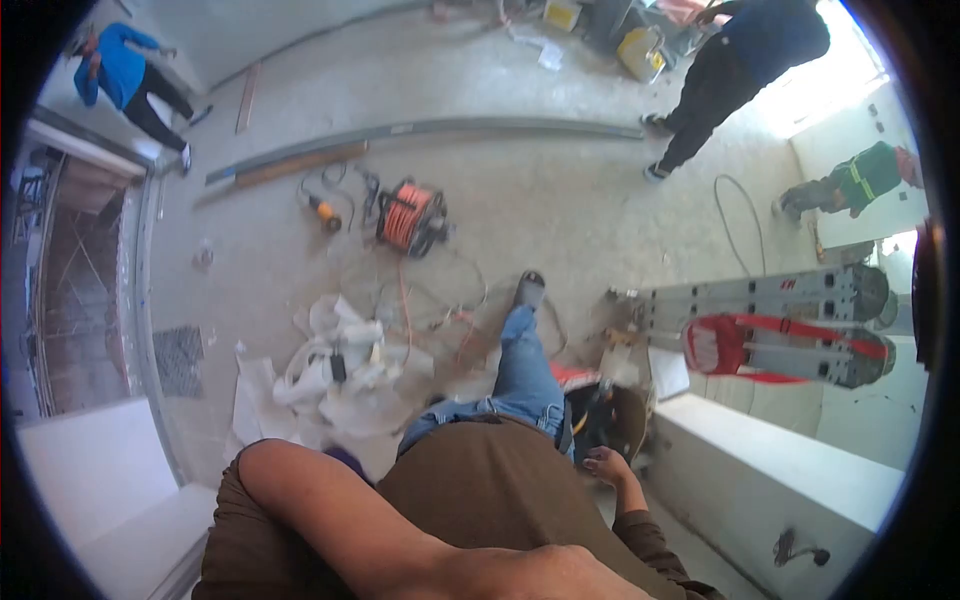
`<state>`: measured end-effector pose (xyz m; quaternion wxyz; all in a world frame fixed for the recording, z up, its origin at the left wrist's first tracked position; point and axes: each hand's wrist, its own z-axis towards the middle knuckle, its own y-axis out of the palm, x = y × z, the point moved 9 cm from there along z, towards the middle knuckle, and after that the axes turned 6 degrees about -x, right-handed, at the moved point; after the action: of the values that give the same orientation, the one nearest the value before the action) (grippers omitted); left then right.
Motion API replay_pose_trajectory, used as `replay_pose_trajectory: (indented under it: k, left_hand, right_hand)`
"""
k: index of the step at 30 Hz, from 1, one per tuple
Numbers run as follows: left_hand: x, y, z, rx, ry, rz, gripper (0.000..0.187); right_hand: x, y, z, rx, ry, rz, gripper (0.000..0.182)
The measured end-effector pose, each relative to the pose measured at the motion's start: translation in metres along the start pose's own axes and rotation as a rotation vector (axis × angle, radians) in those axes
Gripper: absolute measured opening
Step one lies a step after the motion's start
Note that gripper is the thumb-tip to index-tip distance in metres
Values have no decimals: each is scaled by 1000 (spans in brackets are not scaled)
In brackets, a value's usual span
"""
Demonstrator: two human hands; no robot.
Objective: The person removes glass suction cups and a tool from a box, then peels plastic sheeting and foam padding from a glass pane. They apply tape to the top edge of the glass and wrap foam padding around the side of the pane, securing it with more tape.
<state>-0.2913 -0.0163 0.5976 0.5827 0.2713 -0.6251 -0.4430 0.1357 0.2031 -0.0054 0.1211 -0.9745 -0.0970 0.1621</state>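
Note:
My right hand (pixel 606 465) hangs low at my side with its fingers loosely bent and slightly apart, and nothing shows in it. Nearest to it is a dark open bag (pixel 597 425) holding tools that I cannot make out. My left forearm bends across my brown shirt (pixel 480 480) at the bottom of the view. Of my left hand (pixel 555 572) only the back near the wrist shows at the lower edge; its fingers are hidden. One leg in blue jeans (pixel 528 375) is stretched forward on the concrete floor.
Crumpled white sheeting (pixel 335 365) lies ahead to the left. Beyond are an orange cable reel (pixel 408 217), an angle grinder (pixel 325 214) and long metal profiles (pixel 450 127). A ladder (pixel 760 310) with a red strap stands right, beside a white ledge (pixel 770 450). Three people are farther off.

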Motion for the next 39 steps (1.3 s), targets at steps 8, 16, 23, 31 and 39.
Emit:
replay_pose_trajectory:
  k: [8,16,23,31,39]
  left_hand:
    - [-125,108,156,-122,-243,-189,19]
    - [-203,173,249,-196,-576,-324,30]
    - [-246,185,366,3,-789,-512,40]
    - [-239,202,562,210,-772,-751,50]
    - [-284,193,714,107,-476,-1019,62]
  right_hand:
    - [-133,-265,63,311,-132,242,47]
    - [-219,-357,138,340,-121,365,46]
    - [-223,-330,288,37,-256,-415,54]
    - [-374,-539,395,-180,-162,-551,48]
    - [-746,-722,324,374,-330,185,42]
